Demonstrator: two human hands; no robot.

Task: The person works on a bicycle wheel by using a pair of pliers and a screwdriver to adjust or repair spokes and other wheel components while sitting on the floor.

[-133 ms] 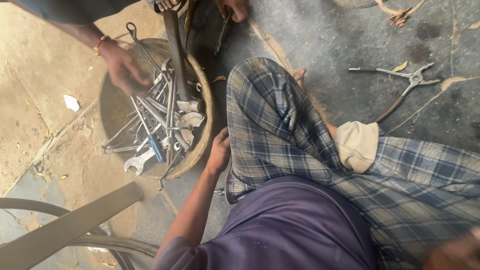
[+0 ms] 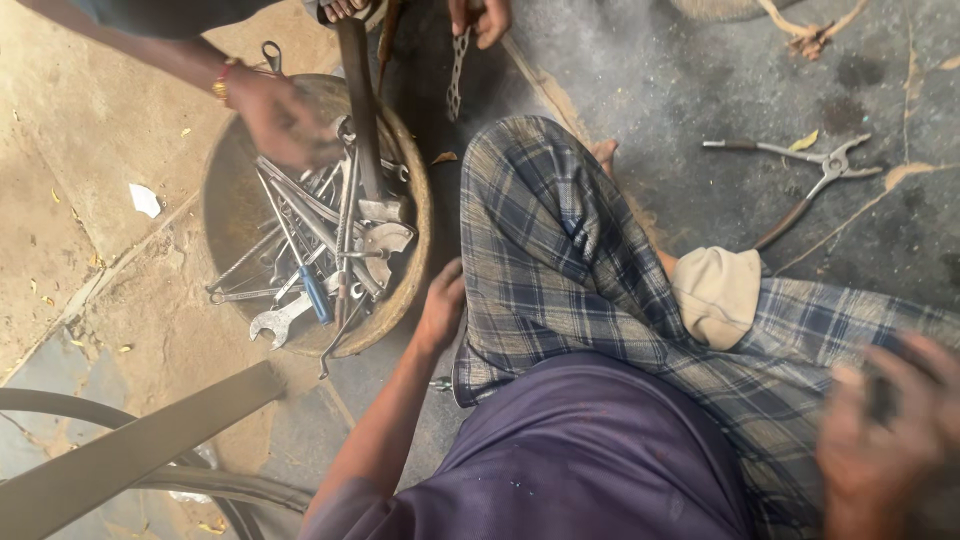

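One round basin [image 2: 412, 150] full of spanners [image 2: 300, 230]; left hand [image 2: 440, 305] loosely curled beside its rim, right hand [image 2: 880, 430] blurred, grip unclear.

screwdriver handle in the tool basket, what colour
Blue, seen in the head view: the screwdriver handle among the wrenches.

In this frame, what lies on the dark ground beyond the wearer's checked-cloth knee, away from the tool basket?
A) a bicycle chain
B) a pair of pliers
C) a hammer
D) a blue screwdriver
B: a pair of pliers lies open on the dark ground, apart from the round basket of spanners.
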